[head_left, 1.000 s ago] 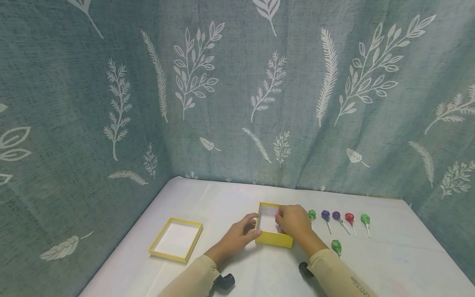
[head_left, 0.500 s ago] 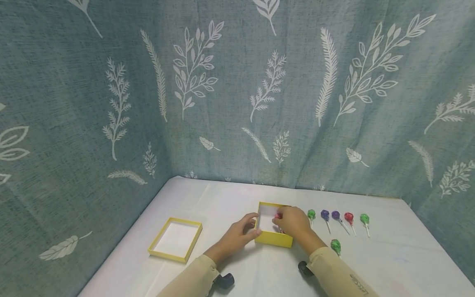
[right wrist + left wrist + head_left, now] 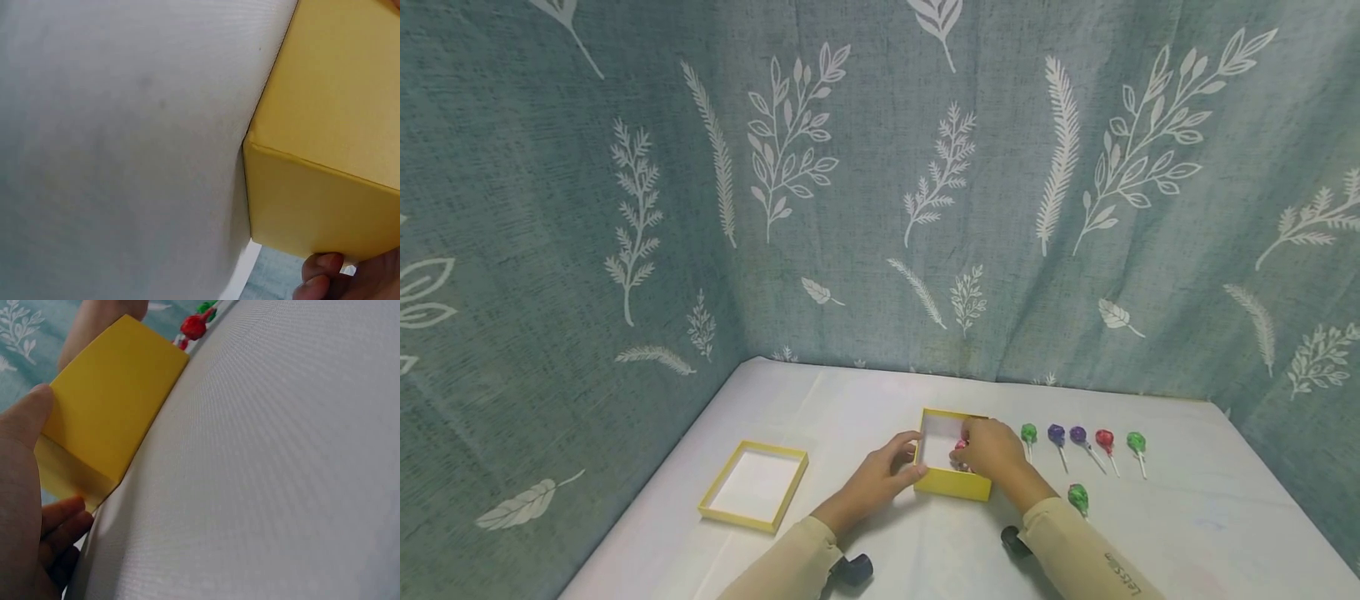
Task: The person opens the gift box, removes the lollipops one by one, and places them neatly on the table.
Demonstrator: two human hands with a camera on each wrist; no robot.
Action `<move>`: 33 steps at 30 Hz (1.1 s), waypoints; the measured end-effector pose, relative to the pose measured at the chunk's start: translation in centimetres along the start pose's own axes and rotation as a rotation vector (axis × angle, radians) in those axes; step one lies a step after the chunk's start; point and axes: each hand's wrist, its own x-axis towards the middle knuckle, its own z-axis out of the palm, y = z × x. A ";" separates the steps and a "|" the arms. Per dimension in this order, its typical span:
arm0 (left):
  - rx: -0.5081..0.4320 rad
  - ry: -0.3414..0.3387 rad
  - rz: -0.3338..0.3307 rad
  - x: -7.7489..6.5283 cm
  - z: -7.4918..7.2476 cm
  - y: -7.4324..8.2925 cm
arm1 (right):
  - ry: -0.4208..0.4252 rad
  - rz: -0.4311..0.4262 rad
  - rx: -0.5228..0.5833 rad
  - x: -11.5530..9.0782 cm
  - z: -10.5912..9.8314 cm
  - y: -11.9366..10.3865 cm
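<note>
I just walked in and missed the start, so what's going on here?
A person's left hand holds the near left corner of an open yellow box, while the right hand reaches inside to a red-wrapped lollipop; whether it grips it is hard to tell. Six other lollipops, three green, two purple and one red, lie to the right on the white table. A shallow yellow-edged tray, perhaps the box's lid, lies to the left.

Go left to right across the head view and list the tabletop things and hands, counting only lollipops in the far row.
Yellow lid, left hand, yellow box, right hand, green lollipop, purple lollipop, second purple lollipop, red lollipop, last green lollipop.
</note>
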 end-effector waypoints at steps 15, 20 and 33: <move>-0.001 0.003 0.019 0.0 0.1 -0.1 | -0.028 -0.008 -0.061 -0.1 -0.2 -0.1; -0.001 -0.002 0.017 0.0 0.2 -0.3 | -0.018 -0.010 -0.006 -0.3 -0.2 0.0; -0.003 -0.003 0.048 0.0 0.0 -0.4 | 0.074 -0.025 0.003 -0.2 0.0 0.3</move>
